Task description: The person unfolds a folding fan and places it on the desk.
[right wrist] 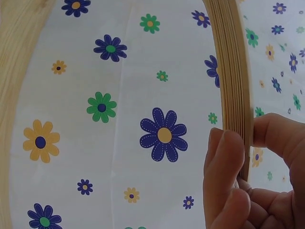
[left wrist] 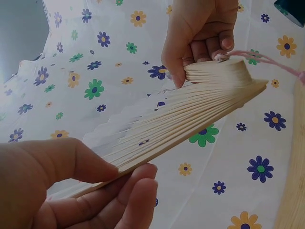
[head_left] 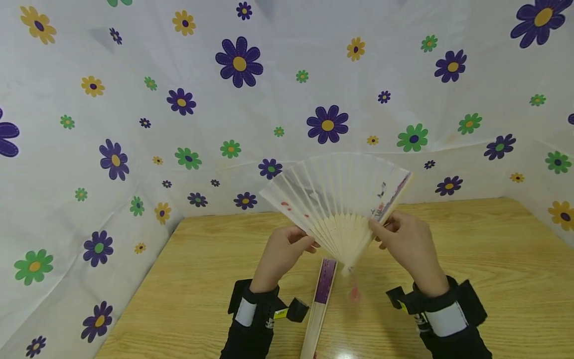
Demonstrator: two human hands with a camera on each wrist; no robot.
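Left hand (head_left: 282, 252) and right hand (head_left: 410, 244) pinch opposite edges of the fan (head_left: 347, 219), likely light, fragile; best held by outer ribs (left wrist: 190, 129).

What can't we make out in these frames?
Pink tassel: blurred, head view.
Purple-and-cream strip: near end cut off by head view's bottom edge.
Open fan: one end cut off by right wrist view's top edge.
Dark object: cut off by left wrist view's top-right corner; can't identify.
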